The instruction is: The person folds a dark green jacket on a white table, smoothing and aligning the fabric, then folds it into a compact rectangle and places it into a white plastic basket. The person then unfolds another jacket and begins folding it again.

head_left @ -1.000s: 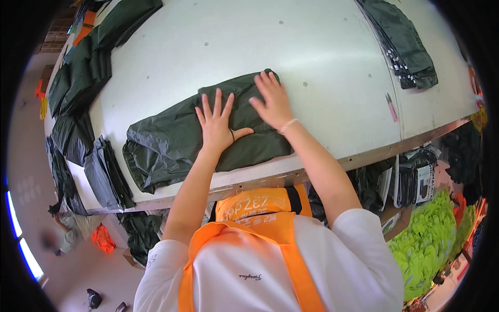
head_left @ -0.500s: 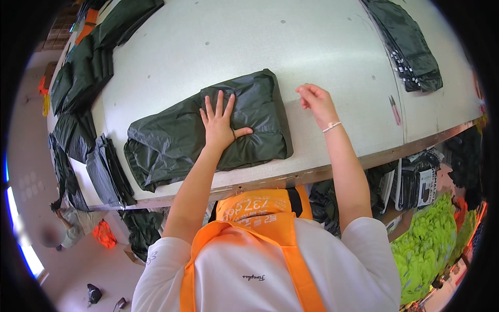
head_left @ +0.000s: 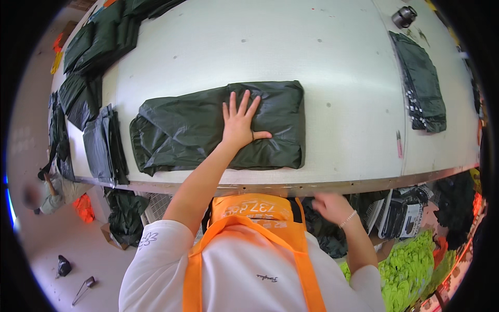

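Note:
A folded dark green piece of shiny, crinkled fabric (head_left: 179, 130) lies lengthwise on the pale table (head_left: 343, 67), close to its front edge. My left hand (head_left: 241, 125) rests flat on the right half of it, fingers spread and thumb out to the right. Down in front of the table edge, apart from the fabric, is my right hand (head_left: 332, 208), with a bracelet at the wrist. Motion blurs its fingers, which look bent; whether they hold anything cannot be made out.
Dark green folded bundles (head_left: 106, 47) line the table's left side. At the right lie a stack of dark pieces with white tags (head_left: 421, 83), small pink-handled snips (head_left: 399, 144) and a dark metal flask (head_left: 404, 17). Lime-green fabric (head_left: 408, 265) is heaped below. Another person (head_left: 49, 195) is at far left.
My right hand has dropped from above the table, right of the fabric, to below the front edge. My left hand stays flat on the fabric. The view has shifted.

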Demonstrator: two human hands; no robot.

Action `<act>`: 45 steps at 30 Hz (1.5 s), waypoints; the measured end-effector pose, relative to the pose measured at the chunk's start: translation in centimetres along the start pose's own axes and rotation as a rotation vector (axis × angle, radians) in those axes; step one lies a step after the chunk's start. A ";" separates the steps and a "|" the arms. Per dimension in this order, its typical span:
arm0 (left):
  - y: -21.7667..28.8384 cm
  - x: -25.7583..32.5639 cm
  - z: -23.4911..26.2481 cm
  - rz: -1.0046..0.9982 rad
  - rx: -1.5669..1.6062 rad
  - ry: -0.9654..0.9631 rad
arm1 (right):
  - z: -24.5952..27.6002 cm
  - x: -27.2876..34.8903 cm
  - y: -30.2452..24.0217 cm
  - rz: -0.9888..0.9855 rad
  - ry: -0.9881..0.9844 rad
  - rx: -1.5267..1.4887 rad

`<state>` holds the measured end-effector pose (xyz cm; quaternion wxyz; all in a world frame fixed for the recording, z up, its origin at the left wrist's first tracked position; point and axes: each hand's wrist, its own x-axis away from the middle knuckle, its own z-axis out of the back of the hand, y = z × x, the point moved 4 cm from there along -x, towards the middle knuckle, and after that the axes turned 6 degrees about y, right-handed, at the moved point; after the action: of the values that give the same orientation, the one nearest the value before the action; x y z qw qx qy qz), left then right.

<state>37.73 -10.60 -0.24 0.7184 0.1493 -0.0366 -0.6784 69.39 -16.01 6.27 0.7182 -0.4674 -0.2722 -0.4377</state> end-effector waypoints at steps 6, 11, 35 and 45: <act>-1.7 0.3 4.9 -0.086 0.400 -0.146 | 7.0 -7.9 -11.2 0.387 1.115 0.207; -2.6 3.2 5.4 -0.108 0.026 -0.280 | 3.6 -14.0 -10.3 0.354 1.028 0.303; -41.2 20.9 14.5 0.686 0.036 0.340 | 12.2 -33.0 -46.8 0.724 0.458 0.058; -44.1 21.6 12.5 0.737 0.237 0.330 | -1.1 -52.2 -80.4 0.637 -0.004 -0.811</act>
<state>-6.35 -35.50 -3.21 0.8871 0.3145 -0.0501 -0.3340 -26.07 -11.93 -1.15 0.5763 -0.7690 0.0737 -0.2667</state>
